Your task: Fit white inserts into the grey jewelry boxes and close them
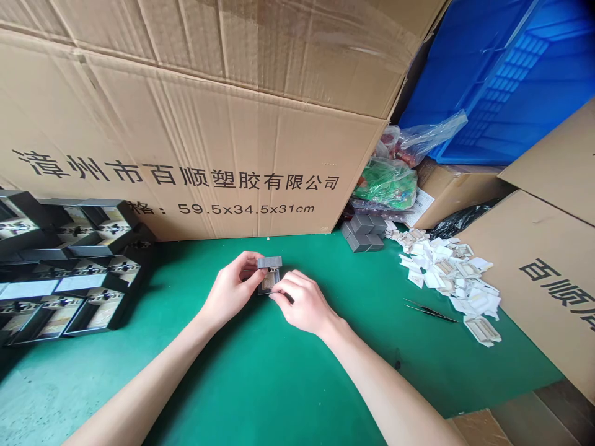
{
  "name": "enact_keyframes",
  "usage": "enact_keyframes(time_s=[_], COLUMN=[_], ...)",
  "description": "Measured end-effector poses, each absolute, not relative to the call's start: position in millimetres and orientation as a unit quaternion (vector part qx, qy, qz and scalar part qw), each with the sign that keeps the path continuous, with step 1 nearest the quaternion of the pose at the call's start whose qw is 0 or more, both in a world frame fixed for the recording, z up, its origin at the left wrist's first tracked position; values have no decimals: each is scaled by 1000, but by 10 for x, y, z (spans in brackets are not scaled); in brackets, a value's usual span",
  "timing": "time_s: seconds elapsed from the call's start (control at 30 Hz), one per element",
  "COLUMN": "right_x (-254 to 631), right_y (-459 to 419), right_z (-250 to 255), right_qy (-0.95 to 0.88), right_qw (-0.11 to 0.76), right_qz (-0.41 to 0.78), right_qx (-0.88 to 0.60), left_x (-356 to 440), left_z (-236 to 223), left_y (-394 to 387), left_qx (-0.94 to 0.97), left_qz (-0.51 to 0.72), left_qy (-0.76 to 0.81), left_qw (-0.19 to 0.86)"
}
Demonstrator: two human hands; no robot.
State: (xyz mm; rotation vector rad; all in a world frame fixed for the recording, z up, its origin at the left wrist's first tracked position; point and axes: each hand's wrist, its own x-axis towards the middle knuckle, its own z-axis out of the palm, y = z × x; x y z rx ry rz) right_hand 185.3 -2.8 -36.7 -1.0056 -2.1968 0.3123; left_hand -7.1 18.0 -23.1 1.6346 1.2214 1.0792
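The person's left hand [230, 290] and right hand [301, 302] meet over a small grey case [269, 262], held just above the green counter [260, 384] near its back edge. The left grip is closed, with thumb and fingers pinching the case's upper end. The right fingertips [279, 296] rest at its lower edge, though they hide enough that it is hard to say whether they clamp it or only steady it. A pale printed insert [268, 282] sits in the case's face. The case looks stiff, light and smooth-edged, likely to slip if pinched only by its flat faces, so its side edges seem the safest place to hold; the insert looks thin and easily creased. To the left lie open black boxes [60, 230] with printed cards inside. To the right stand a stack of grey cubes [365, 232], a loose heap of white paper scraps [446, 272], and slim black tweezers [430, 310]. Behind rise a corrugated cardboard carton [209, 136] with black printed lettering and a blue plastic crate [483, 80], with plastic bags [388, 183] bunched between them.
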Motion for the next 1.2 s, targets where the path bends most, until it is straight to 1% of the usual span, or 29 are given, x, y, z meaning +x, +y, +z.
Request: enact_keyframes(time_s=[1.2], right_x=[1852], right_y=[-33], right_z=[-360], right_qy=[-842], right_qw=[351], right_qz=[125], right_qx=[-391], left_x=[-68], left_z=[-240], left_y=[180], left_qx=[654], left_qz=[418], left_qy=[487], left_qw=[401])
